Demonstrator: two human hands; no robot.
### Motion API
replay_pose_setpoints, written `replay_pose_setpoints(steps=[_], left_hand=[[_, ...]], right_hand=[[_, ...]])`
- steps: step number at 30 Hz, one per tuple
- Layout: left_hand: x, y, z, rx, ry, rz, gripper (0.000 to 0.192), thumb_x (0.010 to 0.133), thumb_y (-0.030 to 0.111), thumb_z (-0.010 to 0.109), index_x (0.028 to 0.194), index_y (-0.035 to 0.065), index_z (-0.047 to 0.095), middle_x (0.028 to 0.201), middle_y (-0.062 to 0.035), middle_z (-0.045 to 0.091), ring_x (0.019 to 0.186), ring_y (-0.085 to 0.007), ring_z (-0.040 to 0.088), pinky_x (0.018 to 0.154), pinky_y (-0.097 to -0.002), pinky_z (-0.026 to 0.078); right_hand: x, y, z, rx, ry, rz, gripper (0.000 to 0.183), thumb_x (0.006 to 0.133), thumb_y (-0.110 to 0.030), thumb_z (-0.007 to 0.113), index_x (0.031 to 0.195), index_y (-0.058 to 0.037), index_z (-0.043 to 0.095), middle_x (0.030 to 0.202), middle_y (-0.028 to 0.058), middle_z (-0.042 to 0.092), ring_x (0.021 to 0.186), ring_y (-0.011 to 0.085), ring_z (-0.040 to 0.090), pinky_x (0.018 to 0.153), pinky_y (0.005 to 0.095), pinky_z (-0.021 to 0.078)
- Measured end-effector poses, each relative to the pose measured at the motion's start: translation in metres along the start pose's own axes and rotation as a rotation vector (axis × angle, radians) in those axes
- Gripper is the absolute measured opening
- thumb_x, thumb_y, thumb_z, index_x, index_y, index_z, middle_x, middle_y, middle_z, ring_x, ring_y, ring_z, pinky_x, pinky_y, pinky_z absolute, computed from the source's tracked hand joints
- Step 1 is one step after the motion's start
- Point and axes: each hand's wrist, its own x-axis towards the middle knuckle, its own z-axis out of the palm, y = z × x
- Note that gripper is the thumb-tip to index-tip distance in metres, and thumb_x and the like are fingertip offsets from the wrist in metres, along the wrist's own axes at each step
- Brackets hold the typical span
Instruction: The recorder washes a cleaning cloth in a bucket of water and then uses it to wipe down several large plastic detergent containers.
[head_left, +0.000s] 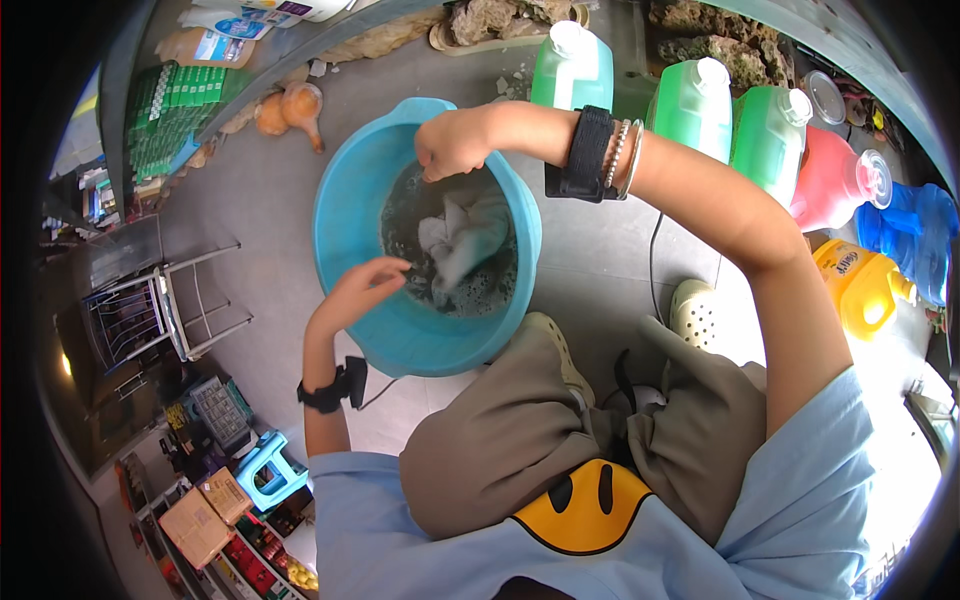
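Observation:
A round blue plastic basin (346, 217) stands on the floor before me, holding murky, sudsy water (401, 199). A pale grey wet cloth (469, 232) lies bunched in that water, partly blurred. Over the basin's near-left side is my left hand (367, 289), thumb and fingers apart, nothing in it. My right hand (454, 142) hangs over the far rim with its fingers curled downward. Its palm is hidden, so whether it holds anything small does not show. Neither hand touches the cloth.
Green-liquid jugs (690, 109), a pink jug (829, 176) and a yellow jug (859, 289) line the right. Dried gourds (292, 112) lie beyond the basin at left. A metal-framed rack (169, 311) and a blue plastic stool (270, 472) stand left. Grey tiles (247, 285) cover the floor.

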Motion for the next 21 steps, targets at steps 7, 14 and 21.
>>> replay_pose_setpoints(steps=[7, 14, 21], left_hand=[[0.110, -0.021, 0.037, 0.475, -0.006, 0.418, 0.074, 0.062, 0.015, 0.070, 0.127, 0.0100, 0.036, 0.124, -0.0164, 0.037, 0.112, -0.0292, 0.040, 0.092, -0.0365, 0.035], [0.168, -0.054, 0.062, 1.099, 0.013, -0.043, 0.100, 0.051, 0.029, 0.075, 0.134, 0.0160, 0.021, 0.138, -0.0166, 0.014, 0.122, -0.0445, 0.021, 0.097, -0.0484, 0.028], [0.186, -0.060, 0.065, 0.923, 0.143, -0.200, 0.089, 0.060, 0.011, 0.067, 0.133, 0.0149, 0.017, 0.137, -0.0205, 0.010, 0.117, -0.0454, 0.028, 0.091, -0.0466, 0.037]], right_hand=[[0.010, 0.011, -0.003, 0.126, 0.129, 0.028, 0.030, 0.079, -0.025, 0.053, 0.094, 0.0006, 0.057, 0.087, 0.0117, 0.057, 0.070, 0.0206, 0.058, 0.054, 0.0285, 0.0527], [0.001, 0.009, 0.000, 0.153, 0.134, 0.029, 0.029, 0.077, -0.024, 0.054, 0.093, 0.0001, 0.058, 0.089, 0.0117, 0.057, 0.071, 0.0210, 0.059, 0.054, 0.0288, 0.0525], [-0.003, 0.009, 0.000, 0.142, 0.134, -0.056, 0.025, 0.076, -0.019, 0.055, 0.091, 0.0004, 0.059, 0.087, 0.0115, 0.058, 0.066, 0.0209, 0.060, 0.051, 0.0277, 0.0518]])
